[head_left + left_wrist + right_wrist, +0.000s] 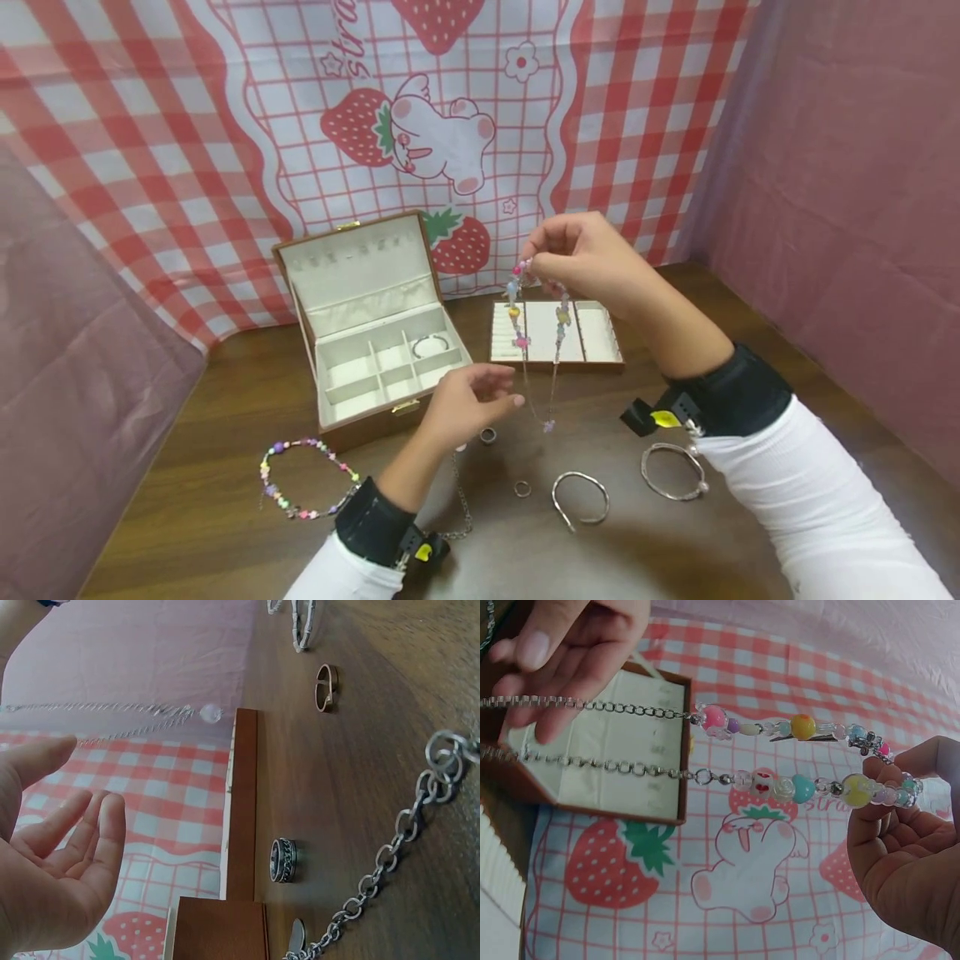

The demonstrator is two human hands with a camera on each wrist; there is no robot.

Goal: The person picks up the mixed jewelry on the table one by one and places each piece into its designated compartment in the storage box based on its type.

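Beaded necklace (522, 342): one, hanging over the table (637, 550), before the shallow tray (555, 364) near the table's far edge. Right hand (588, 254): pinching the beaded end. Left hand (463, 410): empty, thumb and fingers parted. Handling: strands best held apart, untangled.

2 white sleeves (810, 492) meet 2 wide black wrist cuffs (738, 392), each with a yellow-marked black strap (664, 419).
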